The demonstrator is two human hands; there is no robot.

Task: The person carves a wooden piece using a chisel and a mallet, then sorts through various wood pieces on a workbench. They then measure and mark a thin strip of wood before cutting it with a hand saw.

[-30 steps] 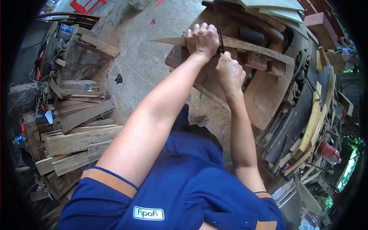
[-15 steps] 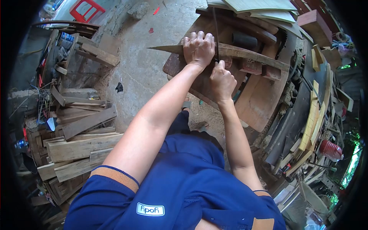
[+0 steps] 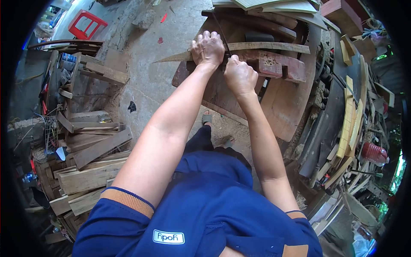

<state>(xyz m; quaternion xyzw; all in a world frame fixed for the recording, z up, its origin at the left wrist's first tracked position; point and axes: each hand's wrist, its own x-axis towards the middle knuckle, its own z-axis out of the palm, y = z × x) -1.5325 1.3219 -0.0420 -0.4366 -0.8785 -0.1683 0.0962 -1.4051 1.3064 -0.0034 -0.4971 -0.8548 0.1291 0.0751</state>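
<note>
My left hand [image 3: 208, 49] presses down on a long, thin wooden board [image 3: 269, 46] that narrows to a point on the left. Its fingers are curled over the far edge. Close beside it, my right hand [image 3: 240, 76] is closed around the near end of a saw, whose handle is hidden in the fist. The narrow dark saw blade [image 3: 221, 30] shows nearly edge-on, crossing the board just right of my left hand. Beneath the board is a low wooden bench [image 3: 284, 115] with a worn reddish block [image 3: 269, 64] on it.
Pale boards [image 3: 278, 5] are piled beyond the bench. Scrap planks [image 3: 90, 177] form a stack on the left. At right stand a dark machine-like surface [image 3: 319, 143], yellow strips [image 3: 346, 124] and a red container [image 3: 374, 154]. A red plastic stool [image 3: 87, 25] lies far left.
The board's right end has swung away from me, uncovering more of the reddish block. The blade now leans left at its far end. The whole view has shifted slightly.
</note>
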